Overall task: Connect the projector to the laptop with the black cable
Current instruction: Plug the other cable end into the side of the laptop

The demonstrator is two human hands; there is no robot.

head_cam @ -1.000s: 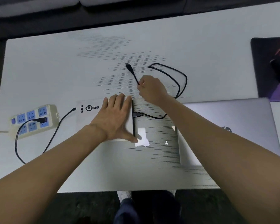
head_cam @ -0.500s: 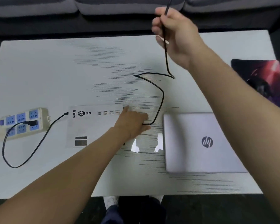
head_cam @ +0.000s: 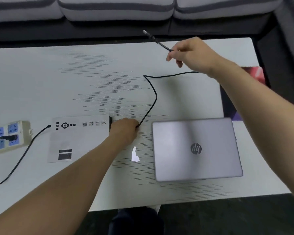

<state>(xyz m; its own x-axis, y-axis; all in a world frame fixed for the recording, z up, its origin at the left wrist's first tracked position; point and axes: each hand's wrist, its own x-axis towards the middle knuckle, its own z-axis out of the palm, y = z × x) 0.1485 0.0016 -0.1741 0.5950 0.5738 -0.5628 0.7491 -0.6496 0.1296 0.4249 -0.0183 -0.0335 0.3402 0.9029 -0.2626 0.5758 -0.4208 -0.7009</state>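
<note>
Left hand [head_cam: 125,131] low, fingers curled shut, forearm stretched forward. Right hand [head_cam: 192,54] raised, grip pinched closed, arm extended from the right.

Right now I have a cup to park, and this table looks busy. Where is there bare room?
Bare: the far left of the table, beyond the projector and power strip. Crowded: between projector and laptop, where the left hand and black cable sit.

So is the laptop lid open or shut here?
Shut: the laptop lies flat on the table, its logo facing up, no screen or keyboard showing.
</note>
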